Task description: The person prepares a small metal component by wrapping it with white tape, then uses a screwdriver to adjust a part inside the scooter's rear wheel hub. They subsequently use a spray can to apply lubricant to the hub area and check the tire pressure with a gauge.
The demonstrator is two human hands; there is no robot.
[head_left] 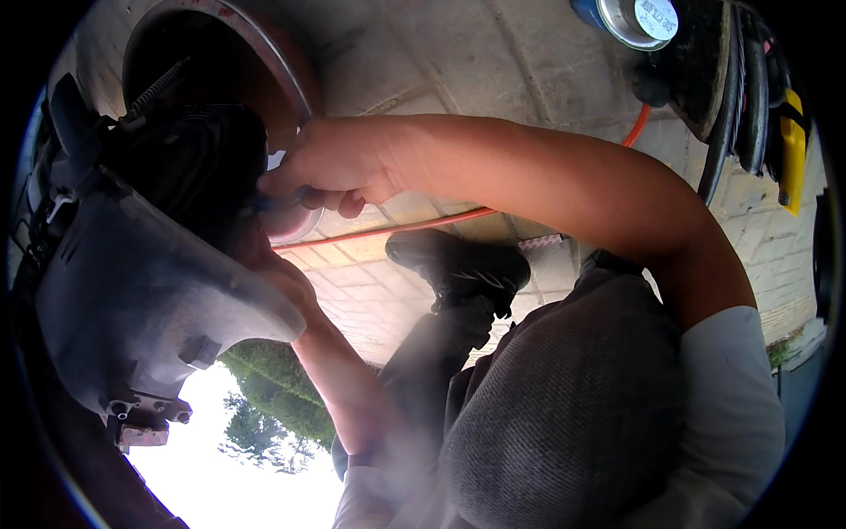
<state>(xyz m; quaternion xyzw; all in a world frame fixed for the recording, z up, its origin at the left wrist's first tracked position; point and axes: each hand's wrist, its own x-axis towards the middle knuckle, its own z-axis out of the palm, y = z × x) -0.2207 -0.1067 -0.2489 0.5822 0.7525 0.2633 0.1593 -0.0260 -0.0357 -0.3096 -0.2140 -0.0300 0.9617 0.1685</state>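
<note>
My right hand [330, 163] reaches in from the right, fingers wrapped round a slim tool with a dark blue handle [286, 201], held against a black assembly [207, 172] on what looks like the underside of a vehicle. Its working end is hidden in shadow. Lower down, my left hand [278, 273] reaches up behind a grey-black curved plastic panel [159, 282], its fingers hidden. A small bolted bracket [132, 410] hangs at the panel's lower edge. A coiled spring [154, 93] sits above the assembly.
A round reddish basin [300, 66] stands behind the assembly on the paving [476, 62]. An orange hose [379, 231] crosses the ground near my shoe [449, 269]. At upper right are a metal can [621, 22], a dark holder [692, 79] and several tools, one yellow-handled [791, 150].
</note>
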